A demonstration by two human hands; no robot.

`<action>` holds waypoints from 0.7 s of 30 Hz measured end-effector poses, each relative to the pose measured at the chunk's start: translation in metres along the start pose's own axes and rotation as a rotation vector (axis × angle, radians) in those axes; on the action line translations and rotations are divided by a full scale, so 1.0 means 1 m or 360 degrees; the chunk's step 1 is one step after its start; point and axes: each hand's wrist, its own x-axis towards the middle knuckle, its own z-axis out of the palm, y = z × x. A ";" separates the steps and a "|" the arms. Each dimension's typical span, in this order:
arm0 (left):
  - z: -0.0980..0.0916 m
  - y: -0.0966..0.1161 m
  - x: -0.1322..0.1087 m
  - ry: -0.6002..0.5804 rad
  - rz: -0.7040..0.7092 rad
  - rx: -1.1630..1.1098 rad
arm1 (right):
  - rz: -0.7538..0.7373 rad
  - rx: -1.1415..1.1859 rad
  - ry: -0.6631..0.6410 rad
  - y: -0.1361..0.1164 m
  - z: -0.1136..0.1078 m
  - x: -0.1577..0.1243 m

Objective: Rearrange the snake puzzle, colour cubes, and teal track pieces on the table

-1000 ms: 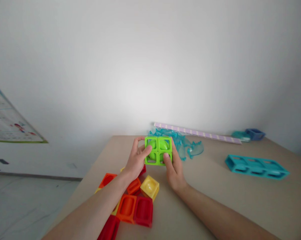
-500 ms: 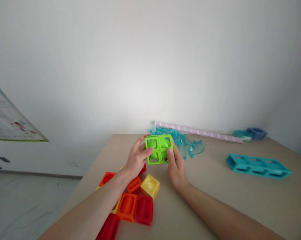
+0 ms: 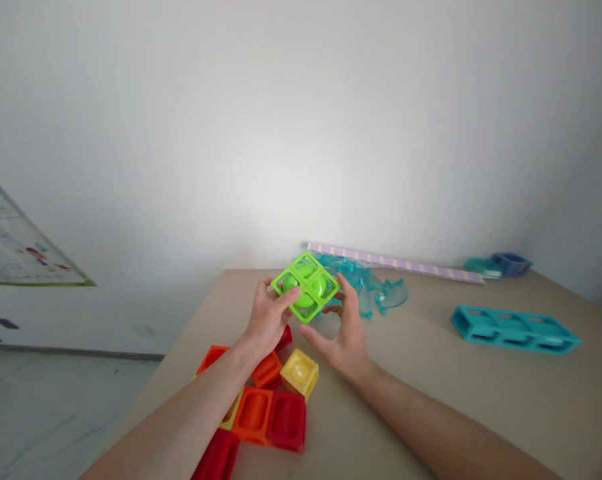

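Note:
A bright green block (image 3: 307,285) made of square cells with rounded shapes inside is held up above the table, turned corner-down like a diamond. My left hand (image 3: 271,315) grips its left side, thumb across the front. My right hand (image 3: 345,328) is at its lower right, thumb and fingers spread apart; I cannot tell whether its fingertips touch the block. Below the hands lie a yellow cube (image 3: 299,373), an orange block (image 3: 253,413) joined to a red block (image 3: 287,421), and more red, orange and yellow pieces partly hidden by my left forearm.
Translucent teal pieces (image 3: 391,295) lie in a heap behind the hands. A lilac striped strip (image 3: 395,262) runs along the wall. To the right is a long teal three-cell block (image 3: 515,330), with a dark blue block (image 3: 511,265) at the back corner. A poster (image 3: 25,243) hangs at left.
The green block has turned from upright square to a diamond in my left hand. My right hand has let go of its right side and opened, its thumb moving down and left.

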 end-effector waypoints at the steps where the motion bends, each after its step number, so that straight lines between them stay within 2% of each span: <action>1: 0.001 0.000 0.000 -0.0004 -0.0036 -0.0014 | -0.0045 -0.0089 -0.0029 0.000 0.001 0.000; 4: 0.002 0.001 -0.001 -0.0079 -0.0092 -0.0042 | -0.0097 -0.0277 -0.0037 0.002 0.002 0.002; 7: 0.001 0.002 -0.001 -0.0140 -0.0042 -0.0024 | -0.0127 -0.0290 -0.0015 0.007 0.000 0.004; 13: -0.001 0.001 0.003 -0.0099 0.0036 0.0061 | -0.0221 -0.0267 -0.0052 0.008 -0.003 0.006; 21: 0.001 0.004 -0.004 -0.0171 0.0009 0.0103 | -0.0180 -0.0295 0.0073 0.011 -0.005 0.006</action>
